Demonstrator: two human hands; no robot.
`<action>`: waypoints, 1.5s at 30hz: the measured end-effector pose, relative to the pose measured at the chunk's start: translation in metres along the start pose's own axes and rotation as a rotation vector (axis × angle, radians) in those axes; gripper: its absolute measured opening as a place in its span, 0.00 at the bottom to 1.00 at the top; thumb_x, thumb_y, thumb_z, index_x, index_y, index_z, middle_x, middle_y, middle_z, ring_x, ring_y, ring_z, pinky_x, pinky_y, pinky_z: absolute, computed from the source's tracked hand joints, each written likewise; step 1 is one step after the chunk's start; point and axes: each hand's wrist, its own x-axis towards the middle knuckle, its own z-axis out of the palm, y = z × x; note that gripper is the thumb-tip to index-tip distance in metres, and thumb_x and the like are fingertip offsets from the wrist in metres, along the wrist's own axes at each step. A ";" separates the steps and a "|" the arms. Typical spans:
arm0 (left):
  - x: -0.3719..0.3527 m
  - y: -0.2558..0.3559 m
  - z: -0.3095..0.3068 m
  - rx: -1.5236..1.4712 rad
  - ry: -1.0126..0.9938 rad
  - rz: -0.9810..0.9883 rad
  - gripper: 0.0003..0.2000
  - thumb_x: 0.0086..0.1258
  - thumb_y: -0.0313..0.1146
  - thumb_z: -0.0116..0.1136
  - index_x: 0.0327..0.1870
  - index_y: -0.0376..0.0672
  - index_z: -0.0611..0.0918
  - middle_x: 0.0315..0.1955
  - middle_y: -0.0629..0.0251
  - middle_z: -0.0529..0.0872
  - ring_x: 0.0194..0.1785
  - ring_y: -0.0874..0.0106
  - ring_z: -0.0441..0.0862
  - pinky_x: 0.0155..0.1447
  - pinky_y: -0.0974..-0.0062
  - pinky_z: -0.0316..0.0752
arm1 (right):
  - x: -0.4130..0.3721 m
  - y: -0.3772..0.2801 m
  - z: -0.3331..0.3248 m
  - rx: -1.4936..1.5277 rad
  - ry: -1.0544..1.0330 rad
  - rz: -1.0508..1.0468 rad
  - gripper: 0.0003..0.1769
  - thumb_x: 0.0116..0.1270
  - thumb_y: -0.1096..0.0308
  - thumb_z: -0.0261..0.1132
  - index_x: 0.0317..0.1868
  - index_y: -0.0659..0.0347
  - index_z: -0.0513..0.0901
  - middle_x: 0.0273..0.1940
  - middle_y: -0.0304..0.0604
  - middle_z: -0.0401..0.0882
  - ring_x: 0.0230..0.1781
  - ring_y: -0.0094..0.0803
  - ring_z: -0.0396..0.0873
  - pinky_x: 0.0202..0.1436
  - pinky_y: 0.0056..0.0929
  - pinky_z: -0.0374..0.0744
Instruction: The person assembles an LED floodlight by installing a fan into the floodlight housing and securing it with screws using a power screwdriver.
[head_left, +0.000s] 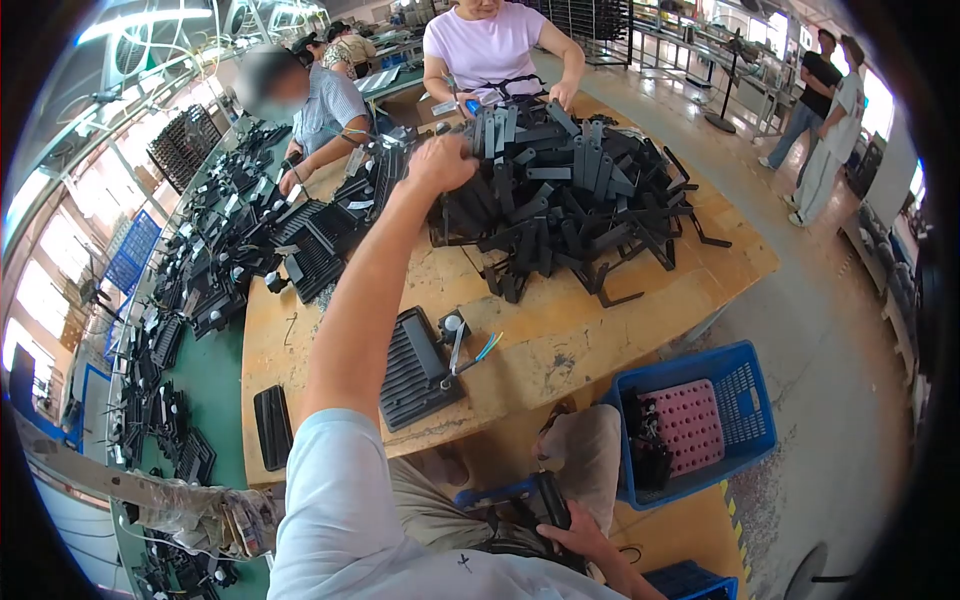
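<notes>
My left hand reaches across the wooden table to the left edge of a big heap of black metal brackets. Its fingers are bent at the pile, and their tips are hidden. Low at my lap, my right hand is wrapped round a black tool handle. Near the table's front edge lies a black finned lamp housing, with a small sensor and coloured wires beside it. A black flat part rests at the table's left corner.
A blue crate with a pink perforated tray stands right of my knee. Many black lamps cover the green bench at left. One co-worker works behind the heap, another at back left. Two people stand at far right.
</notes>
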 end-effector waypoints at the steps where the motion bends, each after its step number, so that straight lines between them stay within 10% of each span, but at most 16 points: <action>1: 0.004 -0.005 -0.002 0.011 -0.121 0.011 0.16 0.64 0.42 0.71 0.45 0.38 0.90 0.42 0.46 0.92 0.50 0.49 0.89 0.57 0.55 0.82 | 0.003 0.005 -0.001 -0.009 -0.007 0.011 0.35 0.65 0.50 0.80 0.59 0.67 0.76 0.31 0.41 0.84 0.26 0.29 0.85 0.35 0.31 0.83; 7: 0.028 -0.012 -0.013 0.139 -0.420 0.329 0.15 0.68 0.40 0.71 0.46 0.37 0.90 0.40 0.46 0.91 0.50 0.47 0.88 0.55 0.54 0.80 | 0.007 -0.003 -0.006 -0.023 -0.018 0.084 0.35 0.65 0.49 0.80 0.58 0.66 0.75 0.30 0.42 0.84 0.26 0.31 0.86 0.36 0.31 0.84; 17: 0.035 -0.026 -0.018 0.036 -0.054 0.527 0.12 0.78 0.37 0.62 0.50 0.36 0.84 0.44 0.48 0.89 0.50 0.43 0.85 0.53 0.51 0.80 | 0.006 -0.013 -0.008 -0.017 0.016 0.093 0.38 0.64 0.48 0.81 0.59 0.70 0.75 0.25 0.41 0.86 0.24 0.29 0.85 0.31 0.30 0.83; 25: 0.034 -0.013 -0.025 0.129 -0.335 0.374 0.15 0.72 0.43 0.66 0.49 0.42 0.90 0.42 0.47 0.91 0.49 0.47 0.88 0.53 0.54 0.81 | 0.017 -0.015 -0.011 -0.056 -0.004 0.176 0.39 0.63 0.46 0.81 0.59 0.69 0.76 0.27 0.41 0.87 0.27 0.29 0.87 0.35 0.31 0.84; 32: 0.073 0.026 0.015 0.070 -0.110 0.042 0.16 0.69 0.41 0.66 0.52 0.42 0.90 0.44 0.51 0.93 0.52 0.50 0.90 0.55 0.55 0.82 | 0.028 0.001 -0.004 0.007 -0.046 0.123 0.39 0.63 0.48 0.81 0.60 0.68 0.74 0.29 0.41 0.84 0.25 0.29 0.86 0.33 0.31 0.84; 36: 0.076 0.039 0.047 0.111 0.182 0.640 0.21 0.67 0.45 0.70 0.57 0.43 0.89 0.43 0.51 0.92 0.52 0.49 0.89 0.64 0.52 0.77 | 0.028 0.007 -0.004 0.101 -0.024 0.119 0.30 0.67 0.56 0.80 0.55 0.67 0.75 0.26 0.38 0.82 0.25 0.27 0.84 0.30 0.29 0.81; 40: 0.099 0.050 0.068 0.150 -0.247 0.314 0.20 0.70 0.46 0.69 0.58 0.45 0.87 0.43 0.51 0.91 0.53 0.52 0.88 0.70 0.46 0.64 | 0.029 0.009 -0.009 0.099 -0.014 0.147 0.32 0.66 0.55 0.81 0.56 0.67 0.74 0.29 0.40 0.82 0.24 0.28 0.83 0.30 0.29 0.82; 45: 0.107 0.050 0.036 -0.176 0.023 0.282 0.17 0.72 0.44 0.68 0.46 0.36 0.90 0.39 0.43 0.91 0.48 0.45 0.89 0.54 0.50 0.80 | 0.032 0.025 -0.006 0.164 -0.022 0.159 0.37 0.65 0.49 0.81 0.59 0.66 0.73 0.32 0.41 0.81 0.24 0.30 0.83 0.30 0.32 0.82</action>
